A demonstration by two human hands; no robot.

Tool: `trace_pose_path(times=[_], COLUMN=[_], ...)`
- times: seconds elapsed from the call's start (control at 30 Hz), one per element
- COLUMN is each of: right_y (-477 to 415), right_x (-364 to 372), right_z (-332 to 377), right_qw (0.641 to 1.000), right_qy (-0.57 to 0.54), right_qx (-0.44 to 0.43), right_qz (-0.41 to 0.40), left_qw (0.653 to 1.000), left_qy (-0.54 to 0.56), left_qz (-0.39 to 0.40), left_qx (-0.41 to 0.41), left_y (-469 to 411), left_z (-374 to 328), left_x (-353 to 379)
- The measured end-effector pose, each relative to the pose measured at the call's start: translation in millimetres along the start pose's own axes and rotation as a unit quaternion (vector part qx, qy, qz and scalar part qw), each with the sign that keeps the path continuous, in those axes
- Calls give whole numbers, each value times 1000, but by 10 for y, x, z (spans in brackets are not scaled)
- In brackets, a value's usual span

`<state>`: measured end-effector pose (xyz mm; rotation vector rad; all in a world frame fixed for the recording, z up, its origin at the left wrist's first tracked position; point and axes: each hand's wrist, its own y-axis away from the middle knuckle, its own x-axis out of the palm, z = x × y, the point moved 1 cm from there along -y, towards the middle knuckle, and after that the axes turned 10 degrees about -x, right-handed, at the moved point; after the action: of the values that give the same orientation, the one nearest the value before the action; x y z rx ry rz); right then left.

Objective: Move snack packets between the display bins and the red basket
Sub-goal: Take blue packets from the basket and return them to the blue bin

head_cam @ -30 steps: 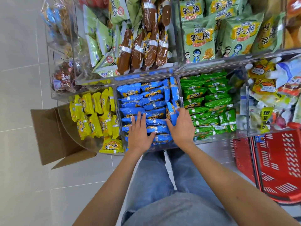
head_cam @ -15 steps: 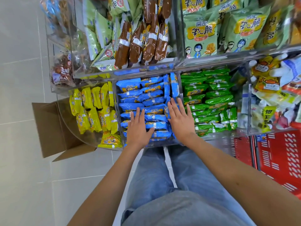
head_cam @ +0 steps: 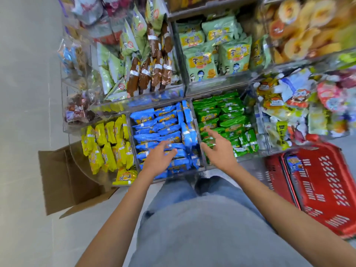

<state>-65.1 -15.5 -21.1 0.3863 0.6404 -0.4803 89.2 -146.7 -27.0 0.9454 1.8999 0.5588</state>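
Note:
Blue snack packets [head_cam: 158, 128] fill the middle clear bin, with yellow packets [head_cam: 105, 147] in the bin to its left and green packets [head_cam: 227, 116] to its right. My left hand [head_cam: 159, 158] lies over the near blue packets, fingers loosely spread, holding nothing. My right hand [head_cam: 218, 151] hovers above the divider between the blue and green bins, fingers spread, empty. The red basket [head_cam: 327, 189] sits on the floor at the lower right with one blue packet [head_cam: 293, 163] lying in its near-left corner.
An open cardboard box [head_cam: 63, 182] stands on the floor at the left. Upper bins hold brown sausage packs [head_cam: 148, 74] and pale green noodle bags [head_cam: 217, 54]. A mixed-snack bin [head_cam: 292, 112] sits right of the green packets. My legs in jeans [head_cam: 192, 218] are below.
Both hands have lifted off the blue packets. The right hand has shifted right toward the green bin with fingers spread. The view has tilted, showing more of the basket.

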Motion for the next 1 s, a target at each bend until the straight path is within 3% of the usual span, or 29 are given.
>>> trace_pose_path(times=[0.23, 0.4, 0.53, 0.67, 0.8, 0.9, 1.0], right_y=[757, 1533, 2217, 2769, 3119, 3265, 3312], right_x=[98, 272, 338, 378, 211, -85, -425], right_z=[37, -81, -217, -370, -693, -1019, -1295], right_qw=[963, 899, 821, 764, 730, 717, 714], right_qy=[-167, -248, -302, -313, -316, -313, -315], right_qx=[168, 278, 353, 400, 428, 438, 440], right_qz=[-128, -230, -331, -398, -428, -443, -444], left_qw=[995, 980, 948, 899, 859, 851, 868], left_qy=[32, -64, -162, -256, -316, -329, -306], left_qz=[91, 186, 253, 300, 328, 329, 331], left_qx=[17, 41, 104, 188, 236, 242, 209], left_y=[249, 317, 405, 538, 726, 874, 954], left_z=[242, 65, -361, -844, -1226, -1439, -1598], left_x=[-30, 226, 732, 1432, 2146, 2554, 2807])
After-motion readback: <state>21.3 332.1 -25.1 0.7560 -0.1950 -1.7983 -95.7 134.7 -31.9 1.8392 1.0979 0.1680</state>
